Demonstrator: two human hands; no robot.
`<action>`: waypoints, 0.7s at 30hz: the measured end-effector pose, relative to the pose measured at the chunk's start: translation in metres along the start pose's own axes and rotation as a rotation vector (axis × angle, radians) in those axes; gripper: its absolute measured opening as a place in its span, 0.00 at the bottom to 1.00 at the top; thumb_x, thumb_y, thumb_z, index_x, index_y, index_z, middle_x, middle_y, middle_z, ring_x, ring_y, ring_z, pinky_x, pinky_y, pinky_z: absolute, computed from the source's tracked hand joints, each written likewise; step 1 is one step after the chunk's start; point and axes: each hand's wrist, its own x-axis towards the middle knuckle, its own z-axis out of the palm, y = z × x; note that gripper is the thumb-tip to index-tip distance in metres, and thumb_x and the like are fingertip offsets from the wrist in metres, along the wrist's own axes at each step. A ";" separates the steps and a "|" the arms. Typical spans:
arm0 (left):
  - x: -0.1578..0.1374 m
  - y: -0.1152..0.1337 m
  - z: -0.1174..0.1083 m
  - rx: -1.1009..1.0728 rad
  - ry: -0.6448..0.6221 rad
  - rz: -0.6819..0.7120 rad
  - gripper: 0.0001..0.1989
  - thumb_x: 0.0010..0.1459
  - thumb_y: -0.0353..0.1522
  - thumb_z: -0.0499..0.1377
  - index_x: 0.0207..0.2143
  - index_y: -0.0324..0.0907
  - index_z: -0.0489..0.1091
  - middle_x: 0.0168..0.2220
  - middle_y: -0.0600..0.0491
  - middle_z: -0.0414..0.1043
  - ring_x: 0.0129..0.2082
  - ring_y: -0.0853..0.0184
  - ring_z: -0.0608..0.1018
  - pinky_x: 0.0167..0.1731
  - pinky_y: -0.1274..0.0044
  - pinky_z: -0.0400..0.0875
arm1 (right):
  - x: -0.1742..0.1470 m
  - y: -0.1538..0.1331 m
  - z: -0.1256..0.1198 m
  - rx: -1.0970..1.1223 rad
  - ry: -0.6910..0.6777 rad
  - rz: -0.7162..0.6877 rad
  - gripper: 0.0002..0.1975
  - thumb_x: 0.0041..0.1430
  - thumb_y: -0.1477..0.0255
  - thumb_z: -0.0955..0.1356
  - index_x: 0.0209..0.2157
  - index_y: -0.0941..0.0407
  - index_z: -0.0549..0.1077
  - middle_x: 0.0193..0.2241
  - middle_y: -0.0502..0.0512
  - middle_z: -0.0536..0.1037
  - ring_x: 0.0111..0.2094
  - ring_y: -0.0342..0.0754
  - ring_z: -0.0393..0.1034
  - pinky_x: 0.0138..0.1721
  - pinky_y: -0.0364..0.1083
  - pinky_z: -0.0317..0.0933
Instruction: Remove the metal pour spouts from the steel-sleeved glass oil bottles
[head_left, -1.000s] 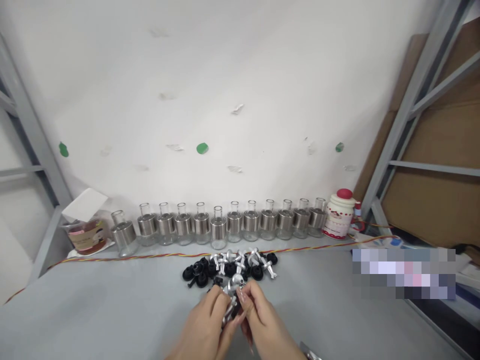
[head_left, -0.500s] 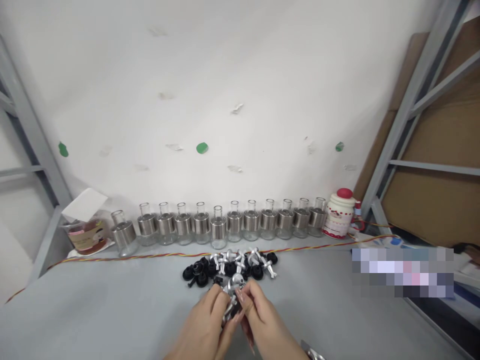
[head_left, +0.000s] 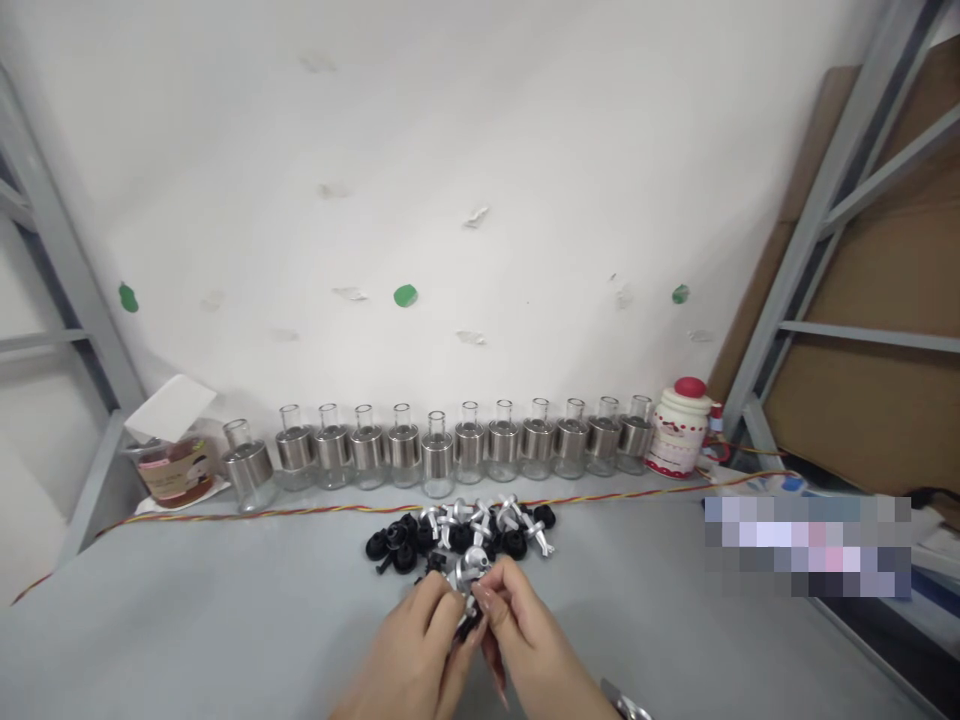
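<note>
My left hand (head_left: 420, 640) is closed, its fingers curled around a small silver-and-black bottle pour spout (head_left: 467, 626). My right hand (head_left: 525, 635) pinches at the same piece from the other side, thumb and forefinger together. Most of the piece is hidden by the fingers. Right beyond both hands lies a pile of loose spouts, with silver ones (head_left: 481, 525) mostly in the middle and right, and black ones (head_left: 405, 556) mostly on the left.
Several glass bottles (head_left: 437, 455) with metal sleeves stand in a row along the wall. A cream jar (head_left: 675, 435) with a red knob ends the row at right; a labelled tub (head_left: 176, 475) is at left. A twisted red-yellow wire (head_left: 315, 511) crosses the grey table (head_left: 225, 620).
The piece between my hands has turned slightly, and more of its black part shows. Both hands stay in nearly the same place.
</note>
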 end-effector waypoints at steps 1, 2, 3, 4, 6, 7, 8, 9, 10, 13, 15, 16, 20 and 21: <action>0.000 0.001 -0.001 -0.013 0.011 -0.016 0.05 0.58 0.30 0.46 0.35 0.42 0.60 0.29 0.50 0.63 0.27 0.66 0.69 0.26 0.76 0.67 | 0.000 0.000 0.000 0.005 -0.006 0.002 0.17 0.56 0.54 0.56 0.28 0.54 0.57 0.11 0.39 0.56 0.11 0.36 0.49 0.12 0.35 0.46; 0.000 0.003 -0.002 -0.027 0.022 -0.029 0.05 0.58 0.30 0.46 0.35 0.42 0.60 0.29 0.50 0.63 0.27 0.67 0.69 0.26 0.76 0.67 | 0.000 0.000 0.000 0.011 -0.018 0.005 0.17 0.56 0.54 0.56 0.28 0.54 0.57 0.11 0.39 0.56 0.11 0.36 0.49 0.11 0.35 0.46; 0.000 0.004 -0.003 -0.042 0.027 -0.033 0.05 0.58 0.30 0.46 0.35 0.42 0.59 0.30 0.50 0.63 0.28 0.67 0.69 0.26 0.76 0.67 | 0.000 0.000 -0.001 0.018 -0.035 0.008 0.17 0.56 0.54 0.56 0.28 0.54 0.57 0.12 0.39 0.56 0.11 0.36 0.49 0.11 0.35 0.46; 0.001 0.005 -0.004 -0.055 0.029 -0.029 0.04 0.58 0.30 0.46 0.35 0.42 0.59 0.30 0.50 0.63 0.28 0.67 0.69 0.27 0.76 0.67 | 0.001 0.001 -0.001 0.024 -0.054 0.010 0.17 0.57 0.55 0.56 0.28 0.54 0.57 0.12 0.39 0.57 0.11 0.36 0.50 0.12 0.35 0.46; 0.002 0.006 -0.007 -0.074 0.031 0.012 0.04 0.57 0.29 0.47 0.35 0.42 0.59 0.30 0.51 0.63 0.28 0.67 0.70 0.27 0.77 0.68 | 0.001 0.001 -0.003 0.031 -0.087 0.010 0.16 0.57 0.55 0.56 0.28 0.54 0.57 0.13 0.40 0.57 0.12 0.36 0.51 0.13 0.35 0.47; 0.002 0.006 -0.009 -0.078 0.040 0.032 0.03 0.57 0.28 0.47 0.35 0.42 0.58 0.29 0.51 0.63 0.28 0.68 0.69 0.27 0.77 0.68 | 0.002 0.000 -0.004 0.031 -0.098 0.011 0.16 0.57 0.56 0.56 0.28 0.54 0.57 0.13 0.40 0.57 0.13 0.36 0.51 0.13 0.35 0.47; 0.002 0.005 -0.009 -0.076 0.057 0.051 0.03 0.56 0.28 0.48 0.34 0.41 0.58 0.29 0.51 0.62 0.28 0.68 0.69 0.26 0.78 0.67 | 0.002 0.000 -0.005 0.028 -0.108 0.013 0.16 0.57 0.56 0.56 0.29 0.54 0.57 0.13 0.40 0.58 0.13 0.36 0.52 0.13 0.35 0.48; 0.002 0.005 -0.010 -0.068 0.077 0.068 0.03 0.56 0.28 0.49 0.34 0.41 0.58 0.28 0.52 0.62 0.27 0.68 0.69 0.26 0.78 0.67 | 0.002 -0.001 -0.005 0.027 -0.123 0.019 0.16 0.57 0.56 0.56 0.29 0.54 0.56 0.14 0.40 0.59 0.14 0.36 0.53 0.14 0.35 0.49; 0.002 0.004 -0.009 -0.057 0.096 0.083 0.03 0.55 0.29 0.50 0.34 0.41 0.58 0.27 0.52 0.62 0.26 0.68 0.69 0.25 0.78 0.67 | 0.001 -0.003 -0.006 0.029 -0.142 0.025 0.16 0.57 0.56 0.56 0.29 0.54 0.56 0.15 0.41 0.60 0.14 0.37 0.54 0.14 0.36 0.49; -0.001 0.001 -0.007 -0.037 0.092 0.102 0.11 0.53 0.36 0.53 0.37 0.41 0.57 0.26 0.53 0.62 0.25 0.68 0.68 0.22 0.78 0.67 | 0.000 -0.008 -0.009 0.035 -0.219 0.033 0.15 0.58 0.56 0.55 0.29 0.54 0.56 0.17 0.42 0.61 0.15 0.37 0.54 0.16 0.36 0.51; -0.002 0.000 -0.006 -0.048 0.055 0.069 0.12 0.53 0.38 0.53 0.36 0.41 0.57 0.26 0.53 0.62 0.24 0.68 0.68 0.22 0.78 0.67 | -0.001 -0.011 -0.010 0.031 -0.245 0.021 0.15 0.59 0.57 0.55 0.29 0.54 0.56 0.17 0.42 0.60 0.16 0.37 0.53 0.17 0.37 0.50; -0.002 0.000 -0.005 -0.059 0.034 0.042 0.11 0.53 0.38 0.52 0.36 0.41 0.58 0.26 0.53 0.62 0.25 0.68 0.68 0.22 0.78 0.68 | -0.001 -0.012 -0.010 0.026 -0.244 0.015 0.15 0.59 0.57 0.55 0.29 0.54 0.57 0.17 0.42 0.59 0.16 0.37 0.52 0.17 0.37 0.50; -0.001 -0.002 -0.002 -0.111 -0.051 -0.053 0.09 0.54 0.37 0.52 0.36 0.42 0.58 0.29 0.53 0.62 0.27 0.68 0.69 0.26 0.76 0.69 | 0.004 -0.013 -0.013 0.003 -0.185 0.014 0.15 0.58 0.57 0.55 0.27 0.54 0.57 0.17 0.42 0.58 0.16 0.37 0.53 0.16 0.36 0.50; 0.000 -0.002 -0.001 -0.123 -0.071 -0.065 0.11 0.53 0.36 0.53 0.37 0.42 0.58 0.31 0.52 0.62 0.29 0.68 0.69 0.27 0.76 0.69 | 0.005 -0.012 -0.014 -0.009 -0.166 0.014 0.15 0.58 0.57 0.56 0.27 0.54 0.57 0.17 0.42 0.59 0.16 0.37 0.53 0.16 0.36 0.51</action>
